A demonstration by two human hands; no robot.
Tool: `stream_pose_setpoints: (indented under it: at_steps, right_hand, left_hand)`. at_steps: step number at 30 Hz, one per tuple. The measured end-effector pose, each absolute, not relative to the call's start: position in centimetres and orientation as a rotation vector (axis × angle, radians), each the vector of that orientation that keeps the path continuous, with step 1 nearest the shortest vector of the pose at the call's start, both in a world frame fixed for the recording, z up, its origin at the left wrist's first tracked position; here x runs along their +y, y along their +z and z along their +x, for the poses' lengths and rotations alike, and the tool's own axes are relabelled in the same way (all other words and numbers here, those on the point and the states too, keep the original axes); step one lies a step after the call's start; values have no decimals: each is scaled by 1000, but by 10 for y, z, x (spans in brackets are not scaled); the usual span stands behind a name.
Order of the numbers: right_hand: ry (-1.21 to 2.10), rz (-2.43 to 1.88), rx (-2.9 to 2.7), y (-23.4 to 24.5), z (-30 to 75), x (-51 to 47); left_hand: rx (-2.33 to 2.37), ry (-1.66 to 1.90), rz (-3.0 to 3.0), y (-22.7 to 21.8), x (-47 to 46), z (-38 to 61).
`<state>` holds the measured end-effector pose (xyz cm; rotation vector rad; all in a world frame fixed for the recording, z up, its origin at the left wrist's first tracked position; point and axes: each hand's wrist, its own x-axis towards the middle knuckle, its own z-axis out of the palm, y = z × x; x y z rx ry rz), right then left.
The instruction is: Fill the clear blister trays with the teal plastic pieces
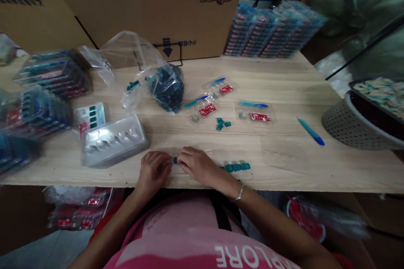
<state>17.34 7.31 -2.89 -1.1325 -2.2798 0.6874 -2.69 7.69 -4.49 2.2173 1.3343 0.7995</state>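
My left hand [153, 171] and my right hand [197, 166] meet near the front edge of the light wooden table [284, 172]. Their fingertips close on a small teal plastic piece [174, 160], which is mostly hidden by my fingers. To the right of my right hand lies a short row of teal pieces [236, 167] on what looks like clear film. A small cluster of loose teal pieces [221, 123] sits farther back. Neither hand touches these.
Small clear bags with red cards and blue sticks [206, 109] lie mid-table, near a bag of dark teal pieces [166, 88]. A silver tray [114, 141] stands left of my hands. Packaged stacks [271, 29] line the back right, with more [52, 73] at left. A perforated basket [356, 122] stands at right.
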Motion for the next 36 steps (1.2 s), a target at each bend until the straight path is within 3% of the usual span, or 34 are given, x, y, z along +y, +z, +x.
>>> stream_pose_setpoints:
  at_steps: [8, 14, 17, 21, 25, 30, 36]
  right_hand:
    - [655, -1084, -2391, -23, 185, 81]
    - [295, -1860, -2069, -14, 261, 109]
    - [314, -1925, -2091, -17, 274, 113]
    - [638, -1659, -1977, -15, 255, 96]
    - [1128, -1180, -1707, -2, 224, 70]
    - [1050, -1001, -1717, 1, 202, 45]
    - [1221, -895, -1672, -5, 186, 23]
  left_hand:
    - [1192, 782, 2331, -47, 76, -23]
    - [1257, 739, 2315, -53, 79, -10]
    - [1297, 767, 2315, -52, 77, -4]
    - [1277, 1028, 2117, -33, 66, 8]
    - [1072, 997, 1316, -11, 61, 28]
    - [913, 796, 499, -5, 58, 28]
    - [855, 654, 434, -6, 35, -3]
